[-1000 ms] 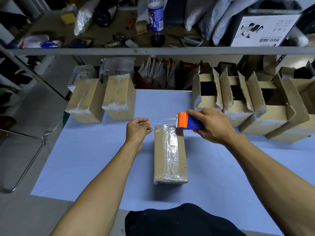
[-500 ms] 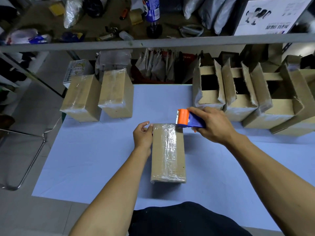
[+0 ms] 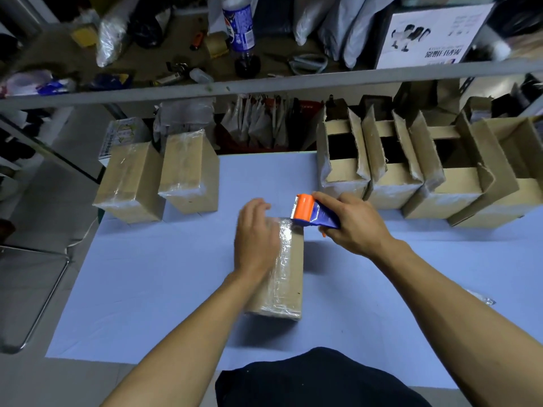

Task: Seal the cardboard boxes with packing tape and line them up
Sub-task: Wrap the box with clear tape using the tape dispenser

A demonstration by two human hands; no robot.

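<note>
Where a pale blue sheet covers the bench [image 3: 152, 277], seen from above, with grey floor and a metal chair frame [image 3: 44, 298] to the left. Behind the bench, a grey metal shelf rail [image 3: 264, 86], and above it a cluttered shelf with a dark cola bottle with a blue label [image 3: 241, 36], grey plastic mailer bags [image 3: 338, 24] and a white printed carton [image 3: 426, 36].

At mid-bench, lying lengthwise, a long brown cardboard box with clear tape along its top [image 3: 289, 268], flaps closed. Resting flat on its far left top, the left hand [image 3: 255, 239], fingers straight and together, slightly blurred. Just past the box's far right corner, the right hand [image 3: 355, 224], fingers curled around an orange and blue handheld tape dispenser [image 3: 311, 212], its orange end touching or just over the box's far edge.

At the back left, two sealed brown boxes wrapped in glossy tape [image 3: 158, 177], side by side, nearly touching. At the back right, a row of open brown cardboard boxes [image 3: 411, 171] with flaps standing up, packed close together; interiors dark, contents not discernible.
</note>
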